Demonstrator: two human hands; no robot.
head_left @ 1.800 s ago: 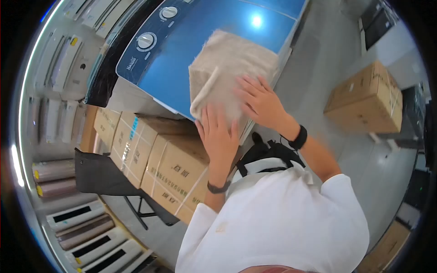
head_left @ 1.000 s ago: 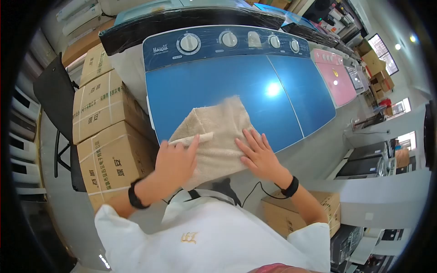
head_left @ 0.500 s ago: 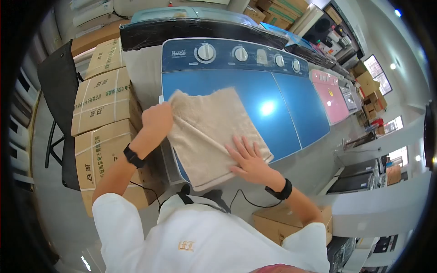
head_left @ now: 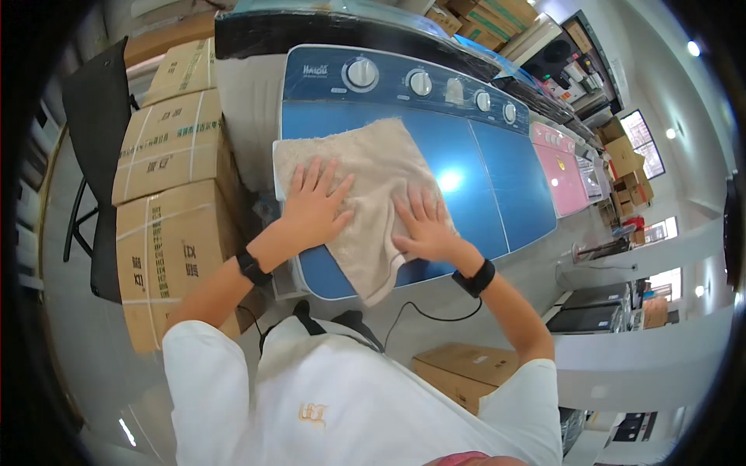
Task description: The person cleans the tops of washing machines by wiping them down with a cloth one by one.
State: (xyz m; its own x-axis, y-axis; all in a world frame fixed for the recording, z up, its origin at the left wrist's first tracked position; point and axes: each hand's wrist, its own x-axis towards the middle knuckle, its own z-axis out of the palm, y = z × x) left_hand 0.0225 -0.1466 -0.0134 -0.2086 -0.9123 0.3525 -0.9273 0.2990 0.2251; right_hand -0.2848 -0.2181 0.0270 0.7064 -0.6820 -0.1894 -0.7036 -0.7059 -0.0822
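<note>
A beige towel [head_left: 373, 167] lies wrinkled across the left part of a blue washing machine lid [head_left: 435, 124], and one corner droops past the front edge. On the towel's left side my left hand [head_left: 313, 206] rests flat, fingers spread. My right hand [head_left: 426, 227] presses on the towel's right side, its fingers stretched out and apart. Behind the towel runs the dark blue control panel [head_left: 396, 84] with several white knobs. Each wrist wears a black band.
Stacked cardboard boxes [head_left: 171, 233] stand close on the left, beside a black folding chair [head_left: 97, 155]. Another carton [head_left: 466, 373] sits on the floor at the right. A black cable [head_left: 435, 314] runs along the floor. A pink washing machine [head_left: 558, 171] stands farther right.
My left hand has let go of the towel's left edge and now lies flat on it. The towel has shifted away from me and become more wrinkled. My right hand stays on it.
</note>
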